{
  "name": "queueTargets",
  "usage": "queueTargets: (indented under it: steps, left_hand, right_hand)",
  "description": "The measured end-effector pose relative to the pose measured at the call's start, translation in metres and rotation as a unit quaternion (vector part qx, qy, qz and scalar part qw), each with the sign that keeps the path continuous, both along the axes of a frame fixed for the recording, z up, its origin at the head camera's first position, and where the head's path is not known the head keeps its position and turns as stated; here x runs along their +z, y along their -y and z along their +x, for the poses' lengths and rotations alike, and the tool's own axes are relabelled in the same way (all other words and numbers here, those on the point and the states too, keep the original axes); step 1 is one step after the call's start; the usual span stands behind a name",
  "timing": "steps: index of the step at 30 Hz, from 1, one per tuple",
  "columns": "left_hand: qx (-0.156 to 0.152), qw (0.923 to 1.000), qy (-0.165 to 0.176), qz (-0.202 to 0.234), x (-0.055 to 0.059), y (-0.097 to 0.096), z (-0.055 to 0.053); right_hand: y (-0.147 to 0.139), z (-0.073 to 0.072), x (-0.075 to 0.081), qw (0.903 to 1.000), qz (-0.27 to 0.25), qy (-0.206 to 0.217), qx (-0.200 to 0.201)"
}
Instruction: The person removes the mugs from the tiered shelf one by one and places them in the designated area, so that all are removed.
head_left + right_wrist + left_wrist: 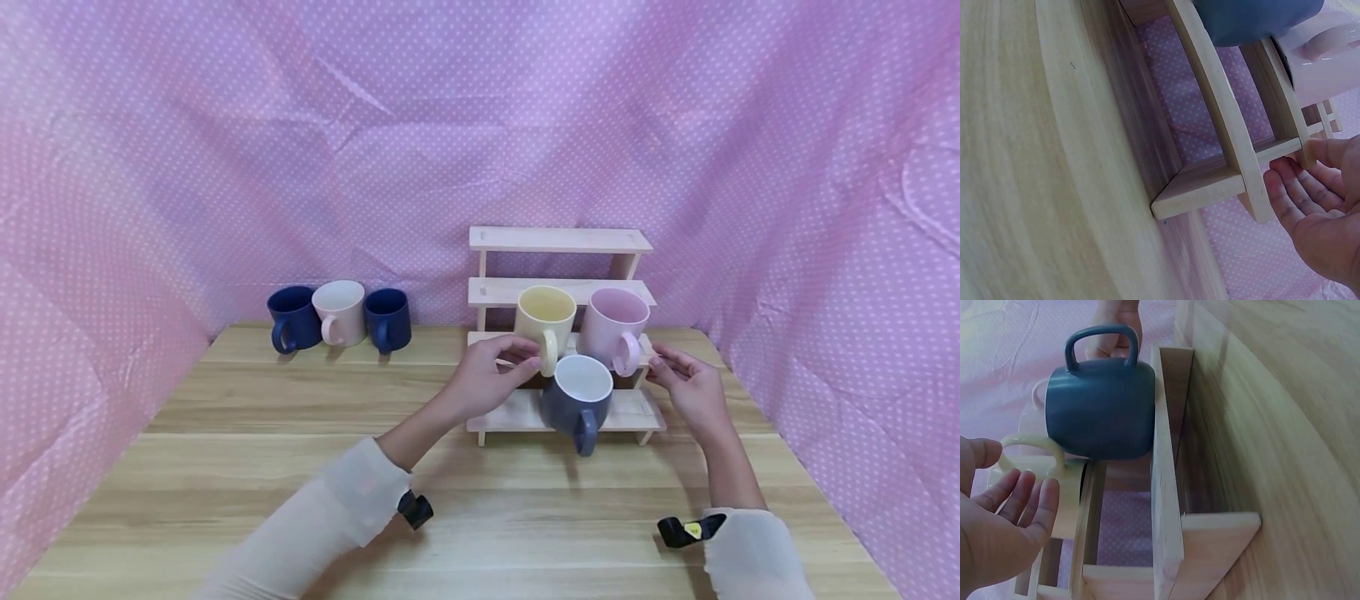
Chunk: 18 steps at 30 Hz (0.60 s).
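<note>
A stepped wooden display stand [498,412] bears three mugs. The grey-blue mug [573,408] sits on the lowest step, its handle toward me. On the step above are a yellow mug [529,329] and a pink mug [600,329], side by side. My left hand [491,375] is beside the yellow mug, fingers loosely bent around its handle without a visible grip; the left wrist view shows the palm and spread thumb [982,453]. At the stand's right end, my right hand [693,396] pinches the end of the second step [1291,128] between thumb and fingers.
Two navy mugs, one left [300,321] and one right [390,317], flank a white mug [345,312] at the back left of the wooden table [300,467]. Pink dotted cloth [420,150] hangs behind and along both sides. The stand's upper steps [558,240] rise toward the cloth.
</note>
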<state>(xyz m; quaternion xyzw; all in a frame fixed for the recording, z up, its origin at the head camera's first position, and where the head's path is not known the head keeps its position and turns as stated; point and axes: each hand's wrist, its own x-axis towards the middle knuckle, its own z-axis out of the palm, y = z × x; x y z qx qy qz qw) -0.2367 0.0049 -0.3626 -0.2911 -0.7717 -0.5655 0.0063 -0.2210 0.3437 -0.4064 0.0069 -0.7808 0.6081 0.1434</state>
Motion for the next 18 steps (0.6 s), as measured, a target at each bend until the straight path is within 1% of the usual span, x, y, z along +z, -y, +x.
queueTargets:
  steps: [5, 7, 10, 14, 18]
  left_hand:
    - [-0.023, 0.9986, 0.016, 0.044, -0.003, -0.008, -0.001]
    - [-0.029, 0.9981, 0.020, 0.051, -0.004, -0.011, -0.002]
    - [-0.028, 0.9978, 0.030, 0.052, -0.004, -0.015, -0.002]
    - [-0.029, 0.9952, 0.065, 0.067, -0.003, -0.018, 0.000]
    - [-0.042, 0.9891, 0.102, 0.098, -0.002, -0.023, 0.001]
  right_hand:
    - [0.000, -0.001, -0.001, 1.0000, 0.005, -0.003, 0.002]
    - [0.000, -0.001, -0.001, 1.0000, 0.004, -0.006, 0.002]
    - [0.000, -0.001, -0.001, 1.0000, 0.003, -0.007, 0.003]
    - [0.000, 0.000, -0.001, 0.9999, 0.012, -0.005, 0.002]
    - [0.000, 0.000, 0.001, 0.9998, 0.019, 0.000, 0.001]
